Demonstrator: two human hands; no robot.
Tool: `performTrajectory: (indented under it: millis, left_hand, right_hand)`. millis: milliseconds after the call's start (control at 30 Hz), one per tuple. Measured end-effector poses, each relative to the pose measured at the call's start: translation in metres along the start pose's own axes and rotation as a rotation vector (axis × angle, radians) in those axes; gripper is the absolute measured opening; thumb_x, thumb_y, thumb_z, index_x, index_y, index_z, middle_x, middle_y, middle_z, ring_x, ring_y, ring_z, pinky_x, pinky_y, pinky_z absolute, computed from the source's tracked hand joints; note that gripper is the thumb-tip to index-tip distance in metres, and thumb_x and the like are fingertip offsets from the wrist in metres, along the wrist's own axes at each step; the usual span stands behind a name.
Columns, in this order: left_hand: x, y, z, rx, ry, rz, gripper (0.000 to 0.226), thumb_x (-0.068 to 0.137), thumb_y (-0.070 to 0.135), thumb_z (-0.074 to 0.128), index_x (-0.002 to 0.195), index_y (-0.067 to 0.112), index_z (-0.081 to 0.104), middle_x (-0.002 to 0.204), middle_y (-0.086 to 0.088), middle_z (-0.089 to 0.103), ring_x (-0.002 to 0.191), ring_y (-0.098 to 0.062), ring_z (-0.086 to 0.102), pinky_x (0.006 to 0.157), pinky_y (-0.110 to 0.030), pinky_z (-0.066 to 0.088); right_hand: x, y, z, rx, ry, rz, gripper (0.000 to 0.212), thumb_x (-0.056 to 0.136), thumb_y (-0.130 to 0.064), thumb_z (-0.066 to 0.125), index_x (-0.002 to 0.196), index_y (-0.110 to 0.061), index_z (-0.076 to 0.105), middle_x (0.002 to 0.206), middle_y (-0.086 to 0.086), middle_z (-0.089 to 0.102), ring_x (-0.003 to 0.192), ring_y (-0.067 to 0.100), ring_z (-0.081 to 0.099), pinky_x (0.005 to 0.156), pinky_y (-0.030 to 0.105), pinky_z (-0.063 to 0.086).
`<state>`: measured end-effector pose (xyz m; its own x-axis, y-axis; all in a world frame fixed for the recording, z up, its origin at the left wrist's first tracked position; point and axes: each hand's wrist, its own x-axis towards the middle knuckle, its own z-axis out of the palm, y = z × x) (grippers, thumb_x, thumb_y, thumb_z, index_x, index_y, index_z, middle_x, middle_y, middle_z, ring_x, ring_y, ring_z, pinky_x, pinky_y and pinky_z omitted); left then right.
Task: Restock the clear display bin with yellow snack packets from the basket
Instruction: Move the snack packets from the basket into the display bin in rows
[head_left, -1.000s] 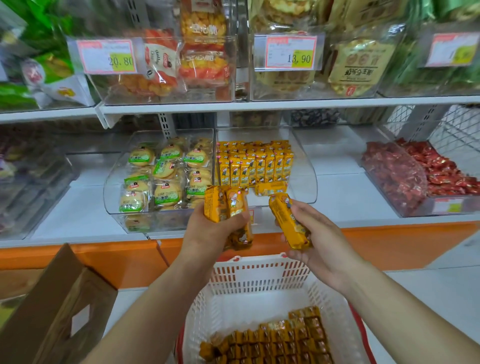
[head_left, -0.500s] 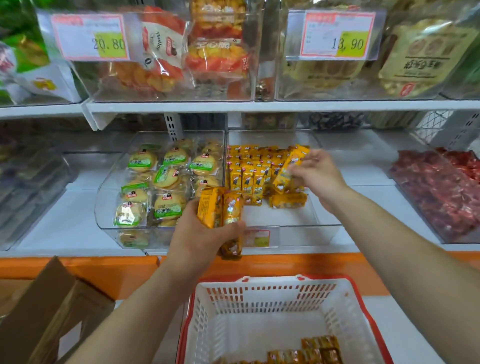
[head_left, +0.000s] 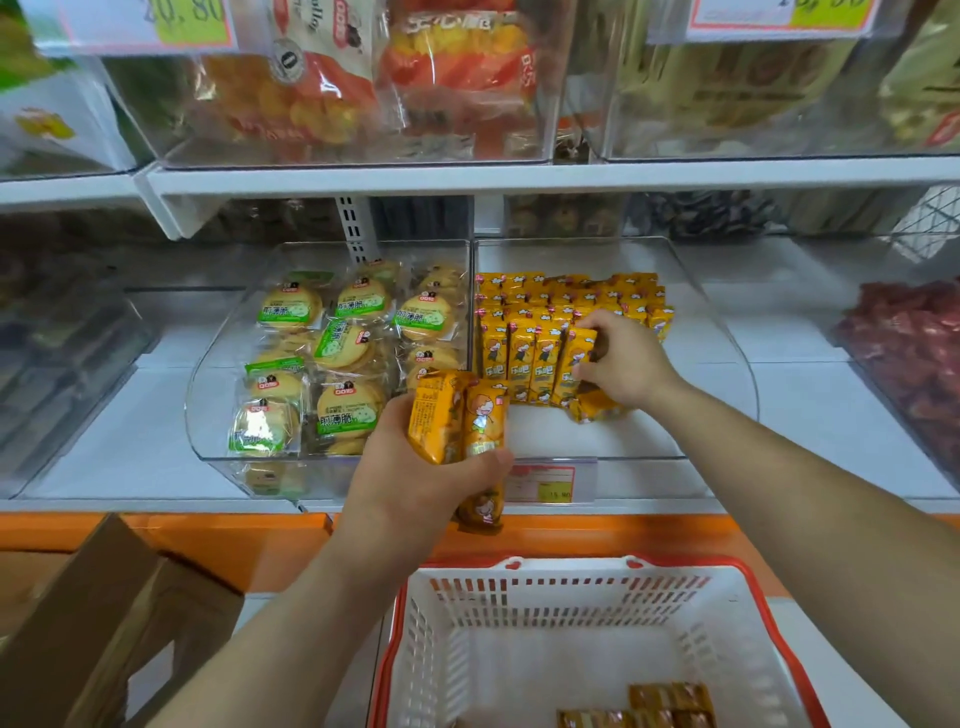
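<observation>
Holds a bunch of yellow snack packets (head_left: 457, 421) upright in the left grip (head_left: 410, 488), fingers and thumb curled round them, just in front of the clear display bin (head_left: 727, 343) and level with its low front wall. Reaches into that bin with the right grip (head_left: 628, 364), pinching a single packet (head_left: 574, 358) between thumb and fingertips at the right end of the front row (head_left: 519, 358) of standing packets. Behind that row, more rows of the same yellow packs toward the back of the bin. Just below the right grip, flat on the bin floor, a loose packet (head_left: 597, 408), partly hidden by the wrist. To the left, wall to wall with this bin, a second clear bin (head_left: 208, 415) full of round biscuits in green-labelled wrappers. On the front wall, a small price tag (head_left: 545, 483), print too blurred to read. Below the orange shelf edge, a white basket (head_left: 571, 564) with a red rim, and in its near right corner a few more packets (head_left: 660, 701). At lower left, a brown cardboard box (head_left: 104, 623).
</observation>
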<state>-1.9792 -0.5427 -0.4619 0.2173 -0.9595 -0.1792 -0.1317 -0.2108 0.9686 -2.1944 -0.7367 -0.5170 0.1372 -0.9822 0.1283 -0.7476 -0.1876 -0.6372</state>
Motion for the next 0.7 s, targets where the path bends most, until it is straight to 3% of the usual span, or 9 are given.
performTrajectory:
  millis: [167, 300, 367, 467, 600, 700]
  left_hand:
    - [-0.002, 0.002, -0.001, -0.006, 0.007, 0.002, 0.067, 0.068, 0.026, 0.091, 0.125, 0.03, 0.055, 0.1, 0.005, 0.076, 0.088, -0.012, 0.075, 0.08, -0.034, 0.063]
    - [-0.001, 0.002, -0.003, -0.014, 0.0, 0.009, 0.055, 0.069, 0.027, 0.091, 0.108, 0.039, 0.053, 0.093, 0.01, 0.075, 0.081, -0.005, 0.074, 0.064, -0.019, 0.059]
    - [0.0, 0.002, -0.003, -0.025, -0.005, 0.014, 0.054, 0.07, 0.025, 0.091, 0.107, 0.038, 0.054, 0.088, 0.012, 0.075, 0.079, -0.002, 0.073, 0.058, -0.015, 0.056]
    - [-0.001, 0.003, -0.003, -0.037, -0.003, 0.019, 0.055, 0.07, 0.024, 0.091, 0.109, 0.038, 0.054, 0.084, 0.015, 0.075, 0.077, 0.0, 0.072, 0.056, -0.013, 0.055]
    - [-0.002, 0.003, -0.004, -0.034, 0.003, 0.013, 0.069, 0.069, 0.026, 0.091, 0.125, 0.033, 0.052, 0.096, 0.011, 0.074, 0.08, 0.001, 0.072, 0.06, -0.017, 0.058]
    - [-0.002, 0.004, -0.005, -0.034, 0.01, 0.012, 0.068, 0.069, 0.025, 0.092, 0.125, 0.032, 0.053, 0.094, 0.012, 0.074, 0.078, 0.002, 0.072, 0.059, -0.014, 0.056]
  right_hand:
    - [-0.003, -0.008, 0.0, -0.021, -0.028, 0.001, 0.06, 0.077, -0.018, 0.084, 0.128, -0.016, 0.053, 0.096, 0.0, 0.071, 0.089, 0.02, 0.068, 0.074, 0.028, 0.05]
    - [-0.012, 0.001, -0.017, -0.123, 0.056, -0.029, 0.031, 0.088, -0.011, 0.068, 0.117, -0.013, 0.058, 0.092, 0.004, 0.069, 0.086, 0.024, 0.065, 0.076, 0.032, 0.05]
    - [-0.015, 0.008, -0.025, -0.261, -0.057, -0.047, 0.02, 0.089, -0.007, 0.061, 0.108, -0.014, 0.064, 0.103, 0.006, 0.07, 0.097, 0.027, 0.064, 0.083, 0.033, 0.05]
    - [-0.02, 0.011, -0.026, -0.413, -0.368, -0.082, 0.017, 0.087, -0.021, 0.069, 0.103, -0.018, 0.07, 0.108, -0.002, 0.067, 0.103, 0.024, 0.061, 0.088, 0.031, 0.049]
    - [-0.021, 0.007, -0.024, -0.588, -0.369, -0.099, 0.032, 0.083, -0.025, 0.068, 0.115, -0.027, 0.066, 0.113, -0.003, 0.063, 0.106, 0.025, 0.058, 0.089, 0.035, 0.051]
    - [-0.02, 0.002, -0.025, -0.646, -0.422, -0.117, 0.031, 0.082, -0.029, 0.074, 0.111, -0.024, 0.068, 0.111, -0.001, 0.063, 0.101, 0.021, 0.058, 0.084, 0.032, 0.05]
